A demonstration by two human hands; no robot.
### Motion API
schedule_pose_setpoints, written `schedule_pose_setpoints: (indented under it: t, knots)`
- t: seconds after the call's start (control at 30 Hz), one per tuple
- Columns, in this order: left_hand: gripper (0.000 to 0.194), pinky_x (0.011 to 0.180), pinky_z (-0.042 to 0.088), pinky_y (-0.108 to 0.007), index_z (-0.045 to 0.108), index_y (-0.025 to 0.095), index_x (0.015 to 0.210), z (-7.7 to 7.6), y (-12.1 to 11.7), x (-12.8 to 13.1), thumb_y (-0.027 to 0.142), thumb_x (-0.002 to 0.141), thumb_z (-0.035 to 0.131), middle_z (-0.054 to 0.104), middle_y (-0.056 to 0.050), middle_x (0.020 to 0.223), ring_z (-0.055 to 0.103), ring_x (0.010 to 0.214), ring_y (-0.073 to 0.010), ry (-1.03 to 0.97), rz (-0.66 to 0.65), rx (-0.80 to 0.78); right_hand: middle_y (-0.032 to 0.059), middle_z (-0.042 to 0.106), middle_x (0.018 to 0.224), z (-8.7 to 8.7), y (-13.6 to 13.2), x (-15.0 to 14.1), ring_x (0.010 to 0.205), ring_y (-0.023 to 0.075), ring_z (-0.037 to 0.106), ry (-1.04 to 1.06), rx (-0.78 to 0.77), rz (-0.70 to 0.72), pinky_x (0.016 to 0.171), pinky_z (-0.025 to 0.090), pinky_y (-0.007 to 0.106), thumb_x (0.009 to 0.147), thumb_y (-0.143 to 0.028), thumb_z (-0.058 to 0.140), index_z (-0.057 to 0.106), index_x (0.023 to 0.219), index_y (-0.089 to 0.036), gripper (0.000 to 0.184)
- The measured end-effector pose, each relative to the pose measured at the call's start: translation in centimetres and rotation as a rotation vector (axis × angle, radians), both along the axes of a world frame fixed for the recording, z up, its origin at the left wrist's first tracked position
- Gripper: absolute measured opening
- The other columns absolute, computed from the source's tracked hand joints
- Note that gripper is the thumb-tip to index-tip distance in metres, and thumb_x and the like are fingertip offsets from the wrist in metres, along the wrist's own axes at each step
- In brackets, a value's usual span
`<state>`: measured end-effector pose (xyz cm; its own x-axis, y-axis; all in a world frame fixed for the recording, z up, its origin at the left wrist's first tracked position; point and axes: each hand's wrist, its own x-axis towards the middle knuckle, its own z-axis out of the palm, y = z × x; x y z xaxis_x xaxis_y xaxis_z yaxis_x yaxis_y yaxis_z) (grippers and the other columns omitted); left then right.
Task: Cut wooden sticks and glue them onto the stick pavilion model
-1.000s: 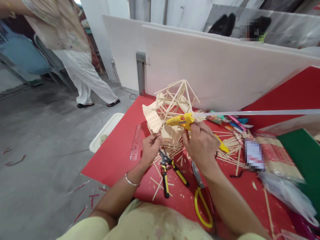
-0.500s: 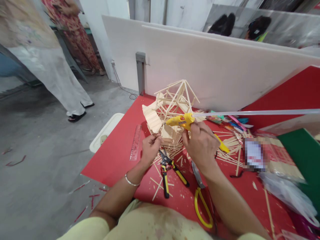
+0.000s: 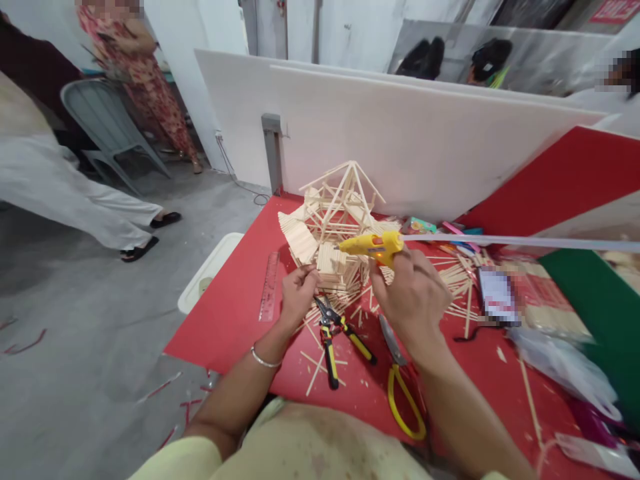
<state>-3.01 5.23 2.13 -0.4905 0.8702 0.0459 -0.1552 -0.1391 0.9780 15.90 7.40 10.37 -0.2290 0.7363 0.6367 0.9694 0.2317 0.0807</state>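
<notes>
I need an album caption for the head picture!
Right hand holds a yellow glue gun beside a wooden-stick model.

A grey chair [image 3: 89,105] near a person [image 3: 136,41] in red floral clothing [image 3: 159,107]

I saw the right hand [image 3: 416,297] gripping a yellow glue gun [image 3: 373,247] by the stick model [image 3: 327,259], the left hand [image 3: 299,295] close beside it.

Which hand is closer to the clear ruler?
Left. The left hand is beside the clear ruler, to its right; the right hand is farther right, gripping the yellow glue gun.
</notes>
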Motion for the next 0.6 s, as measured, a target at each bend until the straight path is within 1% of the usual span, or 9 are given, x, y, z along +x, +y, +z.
schedule_pose_setpoints:
  t: [0.13, 0.23, 0.33, 0.4, 0.47, 0.53, 0.6]
  knots:
    - [0.020, 0.049, 0.038, -0.021, 0.067, 0.015, 0.070, 0.2, -0.1, -0.1, 0.032, 0.078, 0.065, 0.058, 0.001, 0.056, 0.048, 0.048, -0.0093, 0.038, -0.036, 0.007, 0.0128, 0.067, 0.094, -0.6, -2.5, 3.7, 0.076, 0.0229, 0.056, 0.024, 0.002, -0.196, 0.060, 0.022, 0.032, 0.094, -0.058, 0.049, 0.059, 0.115, -0.014, 0.050]
    - [0.022, 0.047, 0.037, -0.022, 0.065, 0.017, 0.062, 0.6, -0.2, 0.0, 0.033, 0.078, 0.064, 0.055, 0.002, 0.052, 0.047, 0.046, -0.0095, 0.058, -0.051, 0.014, 0.0125, 0.064, 0.087, -0.7, -5.1, 6.8, 0.072, 0.0243, 0.055, 0.049, -0.042, -0.323, 0.059, 0.023, 0.032, 0.089, -0.067, 0.051, 0.059, 0.106, -0.015, 0.054]
    - [0.022, 0.047, 0.035, -0.024, 0.064, 0.017, 0.060, 1.0, -0.4, 0.2, 0.031, 0.077, 0.065, 0.054, 0.001, 0.051, 0.045, 0.046, -0.0100, 0.066, -0.036, 0.030, 0.0111, 0.063, 0.084, -0.8, -8.0, 9.7, 0.071, 0.0254, 0.055, 0.107, -0.151, -0.415, 0.058, 0.024, 0.032, 0.084, -0.071, 0.054, 0.057, 0.099, -0.019, 0.055]
    - [0.020, 0.048, 0.035, -0.025, 0.065, 0.017, 0.063, 0.9, -0.5, 0.2, 0.029, 0.078, 0.065, 0.055, 0.001, 0.052, 0.045, 0.046, -0.0105, 0.071, -0.022, 0.043, 0.0112, 0.063, 0.085, -1.2, -9.8, 11.5, 0.069, 0.0253, 0.054, 0.167, -0.245, -0.463, 0.056, 0.026, 0.032, 0.084, -0.066, 0.056, 0.057, 0.099, -0.020, 0.049]
    - [0.021, 0.050, 0.036, -0.026, 0.065, 0.017, 0.064, 0.5, -0.5, 0.2, 0.027, 0.081, 0.064, 0.055, 0.001, 0.052, 0.044, 0.048, -0.0105, 0.097, -0.032, 0.038, 0.0111, 0.063, 0.084, -2.2, -11.2, 13.0, 0.068, 0.0249, 0.054, 0.251, -0.326, -0.485, 0.056, 0.028, 0.032, 0.086, -0.055, 0.054, 0.057, 0.101, -0.019, 0.039]
    - [0.019, 0.052, 0.036, -0.026, 0.066, 0.015, 0.067, -0.1, -0.3, 0.1, 0.024, 0.083, 0.062, 0.058, 0.000, 0.055, 0.044, 0.050, -0.0104, 0.128, -0.039, 0.042, 0.0097, 0.063, 0.079, -3.6, -12.2, 14.0, 0.066, 0.0239, 0.054, 0.349, -0.377, -0.466, 0.057, 0.032, 0.032, 0.087, -0.044, 0.050, 0.057, 0.100, -0.019, 0.029]
    - [0.014, 0.054, 0.037, -0.027, 0.066, 0.014, 0.071, -0.8, -0.1, 0.0, 0.020, 0.083, 0.061, 0.063, -0.002, 0.061, 0.046, 0.052, -0.0110, 0.141, -0.047, 0.055, 0.0079, 0.062, 0.076, -5.5, -12.7, 14.5, 0.065, 0.0224, 0.054, 0.427, -0.414, -0.415, 0.057, 0.033, 0.031, 0.087, -0.037, 0.047, 0.058, 0.098, -0.019, 0.024]
